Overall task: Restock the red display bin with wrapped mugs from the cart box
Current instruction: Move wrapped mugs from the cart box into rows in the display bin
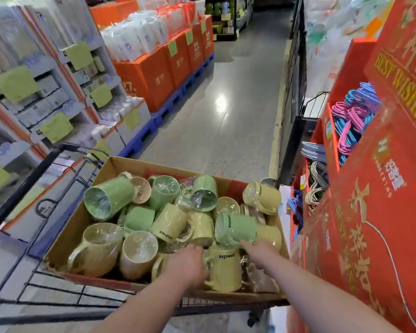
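A cardboard box sits in the black wire cart, filled with several plastic-wrapped green and yellow mugs lying in all directions. My left hand is down in the box at the near side, its fingers curled against the left side of an upright yellow mug printed "concise". My right hand reaches in just right of that mug, and its fingertips touch the lower edge of a green mug lying on its side. The red display bin with gold lettering stands directly to the right of the cart.
Coloured hangers fill the red display's upper compartments. Shelves of boxed goods and orange cartons on blue pallets line the left. A grey aisle floor runs ahead of the cart.
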